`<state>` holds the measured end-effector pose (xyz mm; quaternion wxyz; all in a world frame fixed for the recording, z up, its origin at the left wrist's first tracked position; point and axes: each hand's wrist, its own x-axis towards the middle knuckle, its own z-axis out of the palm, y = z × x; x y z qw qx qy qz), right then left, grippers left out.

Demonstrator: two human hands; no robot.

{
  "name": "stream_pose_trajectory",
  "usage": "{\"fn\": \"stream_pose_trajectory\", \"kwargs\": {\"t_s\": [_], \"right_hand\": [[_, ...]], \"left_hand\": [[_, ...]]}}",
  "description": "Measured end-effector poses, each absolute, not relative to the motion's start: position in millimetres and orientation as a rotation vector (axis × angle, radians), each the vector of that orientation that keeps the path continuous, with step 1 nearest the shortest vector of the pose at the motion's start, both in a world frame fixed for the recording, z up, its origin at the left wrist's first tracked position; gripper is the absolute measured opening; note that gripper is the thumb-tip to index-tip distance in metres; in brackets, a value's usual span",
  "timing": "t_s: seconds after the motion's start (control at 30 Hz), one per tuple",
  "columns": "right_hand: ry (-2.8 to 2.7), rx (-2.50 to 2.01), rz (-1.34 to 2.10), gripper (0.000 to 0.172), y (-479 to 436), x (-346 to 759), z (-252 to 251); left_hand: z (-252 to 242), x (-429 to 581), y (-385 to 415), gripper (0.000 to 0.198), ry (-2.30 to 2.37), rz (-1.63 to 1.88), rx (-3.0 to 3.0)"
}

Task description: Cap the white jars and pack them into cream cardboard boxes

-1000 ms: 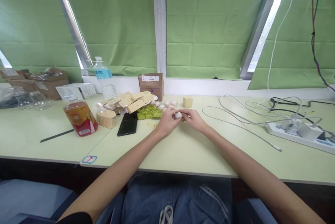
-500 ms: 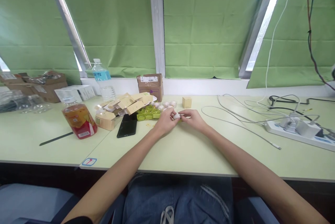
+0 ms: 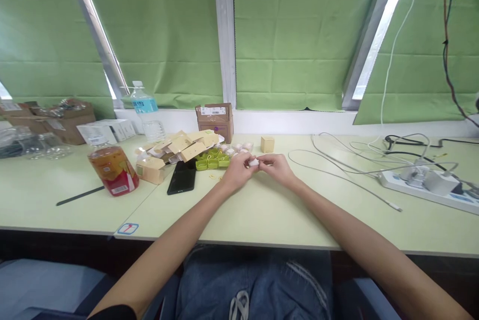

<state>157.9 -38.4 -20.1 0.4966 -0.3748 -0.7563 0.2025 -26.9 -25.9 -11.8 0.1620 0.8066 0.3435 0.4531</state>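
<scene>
Both of my hands meet over the middle of the table. My left hand (image 3: 239,169) is closed on a small white object (image 3: 254,163), whose kind I cannot make out. The fingers of my right hand (image 3: 276,166) are pinched at the object's right side. Just behind my left hand are several small white and pinkish pieces (image 3: 238,148) in clear wrapping. Left of them lie several yellow-green cases (image 3: 212,159). A small cream cardboard box (image 3: 267,144) stands upright beyond my right hand.
A pile of opened cream boxes (image 3: 187,144), a black phone (image 3: 181,178), a bottle of orange-red drink (image 3: 114,170) and a water bottle (image 3: 146,113) stand or lie to the left. A brown carton (image 3: 215,123) is at the back. Right: a power strip (image 3: 430,191) and a white cable (image 3: 359,188).
The white object has turned slightly between my fingers, and my right fingers have closed in nearer to it. Everything else on the table stays put.
</scene>
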Motion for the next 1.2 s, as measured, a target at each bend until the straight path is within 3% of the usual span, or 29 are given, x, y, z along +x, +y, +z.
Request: {"fn": "stream_pose_trajectory", "kwargs": {"t_s": [0.13, 0.37, 0.67, 0.87, 0.97, 1.1, 1.2], "right_hand": [[-1.846, -0.95, 0.49, 0.025, -39.3, 158.7, -20.0], [-1.8, -0.925, 0.511, 0.025, -39.7, 161.3, -18.8], [-1.821, -0.872, 0.587, 0.025, -43.1, 162.0, -18.1], [-1.769, -0.867, 0.627, 0.026, -45.7, 160.5, -16.2], [-1.717, -0.879, 0.699, 0.036, -45.6, 157.1, -17.4], [-1.592, -0.832, 0.977, 0.054, -44.6, 150.8, -19.7], [-1.461, -0.834, 1.086, 0.056, -42.8, 150.9, -18.7]], "left_hand": [[-12.4, -22.9, -27.1, 0.02, 1.047, 1.223, 2.37], [-15.1, -21.5, -27.6, 0.009, 1.025, 1.294, 2.315], [-12.4, -26.8, -28.6, 0.018, 1.017, 1.285, 2.266], [-7.2, -30.1, -31.1, 0.015, 1.007, 1.272, 2.335], [-7.7, -30.7, -30.0, 0.012, 0.993, 1.266, 2.373], [-7.5, -29.7, -32.3, 0.04, 0.965, 1.344, 2.377], [-4.5, -27.4, -36.4, 0.044, 0.912, 1.408, 2.367]]}}
